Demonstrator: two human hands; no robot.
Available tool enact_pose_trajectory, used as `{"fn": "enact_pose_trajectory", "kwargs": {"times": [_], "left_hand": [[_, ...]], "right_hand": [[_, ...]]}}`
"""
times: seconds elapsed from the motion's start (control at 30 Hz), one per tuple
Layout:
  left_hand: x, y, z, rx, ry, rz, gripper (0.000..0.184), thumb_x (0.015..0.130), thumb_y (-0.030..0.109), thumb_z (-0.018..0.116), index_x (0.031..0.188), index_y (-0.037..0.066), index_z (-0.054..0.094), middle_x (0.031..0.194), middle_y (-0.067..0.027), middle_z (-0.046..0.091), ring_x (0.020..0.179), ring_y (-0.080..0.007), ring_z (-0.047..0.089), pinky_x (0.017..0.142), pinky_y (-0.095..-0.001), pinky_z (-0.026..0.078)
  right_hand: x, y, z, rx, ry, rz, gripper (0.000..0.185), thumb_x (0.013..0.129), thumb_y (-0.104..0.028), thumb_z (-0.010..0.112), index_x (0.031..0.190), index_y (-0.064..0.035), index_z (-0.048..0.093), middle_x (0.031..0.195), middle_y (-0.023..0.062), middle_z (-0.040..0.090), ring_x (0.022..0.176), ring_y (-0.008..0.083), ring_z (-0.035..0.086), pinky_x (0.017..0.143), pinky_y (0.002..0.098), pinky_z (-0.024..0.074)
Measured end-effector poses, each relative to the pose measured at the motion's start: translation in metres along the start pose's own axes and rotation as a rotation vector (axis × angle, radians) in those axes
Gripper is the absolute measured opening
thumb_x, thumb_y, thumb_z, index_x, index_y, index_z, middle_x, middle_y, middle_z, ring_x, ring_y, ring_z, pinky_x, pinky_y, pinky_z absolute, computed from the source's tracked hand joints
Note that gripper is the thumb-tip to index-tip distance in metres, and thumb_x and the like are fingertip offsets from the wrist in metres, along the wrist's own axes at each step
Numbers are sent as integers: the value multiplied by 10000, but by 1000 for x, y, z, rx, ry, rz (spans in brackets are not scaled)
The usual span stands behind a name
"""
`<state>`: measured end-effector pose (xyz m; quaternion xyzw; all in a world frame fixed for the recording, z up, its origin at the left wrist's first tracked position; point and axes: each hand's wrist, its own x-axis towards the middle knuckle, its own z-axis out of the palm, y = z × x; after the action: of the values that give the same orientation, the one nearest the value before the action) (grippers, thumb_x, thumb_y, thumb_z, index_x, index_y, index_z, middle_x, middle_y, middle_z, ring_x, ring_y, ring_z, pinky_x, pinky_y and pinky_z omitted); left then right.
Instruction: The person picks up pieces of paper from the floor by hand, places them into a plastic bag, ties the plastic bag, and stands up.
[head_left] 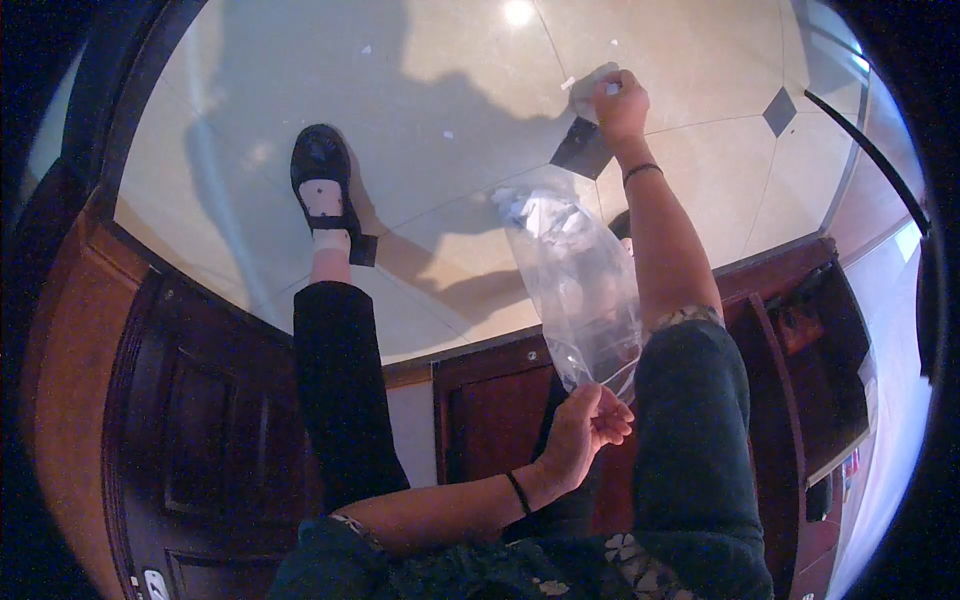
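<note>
My left hand (585, 430) is closed on the gathered mouth of a clear plastic bag (590, 310), which hangs down toward the floor. Crumpled white paper (545, 215) lies in the bag's far end. My right hand (624, 100) is stretched down to the floor, its fingers closed on a small white scrap (612, 88), whose kind is hard to make out. Just left of those fingers lies another white scrap (567, 83). Dark bands circle both of my wrists.
Several small white bits, such as one piece (448, 134), are scattered over the pale tiled floor (420, 180). My black shoe (322, 165) is planted at the left. Dark wooden doors (200, 420) and an open cabinet (815, 370) stand at the sides.
</note>
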<state>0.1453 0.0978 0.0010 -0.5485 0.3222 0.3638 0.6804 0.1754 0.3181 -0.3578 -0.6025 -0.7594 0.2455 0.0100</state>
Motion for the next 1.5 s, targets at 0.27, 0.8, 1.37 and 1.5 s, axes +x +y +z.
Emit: {"fn": "enact_pose_trajectory", "kwargs": {"times": [0.27, 0.8, 1.37, 1.5], "left_hand": [[1, -3, 0, 9, -4, 5, 359, 927, 392, 394, 844, 60, 502, 793, -90, 574, 655, -156, 548, 605, -287, 460], [0, -2, 14, -72, 30, 16, 308, 930, 365, 390, 956, 88, 523, 896, -39, 577, 806, -151, 554, 727, -319, 455], [2, -9, -7, -140, 28, -47, 254, 922, 322, 402, 853, 101, 505, 723, -11, 504, 641, -129, 502, 583, -287, 413], [2, -9, -7, -129, 60, -38, 264, 924, 327, 396, 854, 97, 505, 735, -28, 521, 653, -139, 526, 588, -287, 428]], "right_hand": [[-26, -19, -24, 1172, -361, 592, 68, 766, -65, 595, 797, -4, 594, 706, 51, 593, 621, 77, 537, 520, 221, 428], [-18, -39, 25, 143, 60, 361, 226, 670, -192, 727, 766, -5, 645, 609, 140, 620, 559, 181, 611, 543, 311, 483], [-36, -107, -8, 1832, -1068, 357, 161, 710, -85, 470, 850, -11, 494, 654, 26, 399, 556, 137, 372, 505, 231, 279], [-29, -121, -8, 1667, -1081, 311, 123, 721, -66, 485, 821, -4, 519, 669, 39, 438, 592, 144, 429, 522, 232, 330]]}}
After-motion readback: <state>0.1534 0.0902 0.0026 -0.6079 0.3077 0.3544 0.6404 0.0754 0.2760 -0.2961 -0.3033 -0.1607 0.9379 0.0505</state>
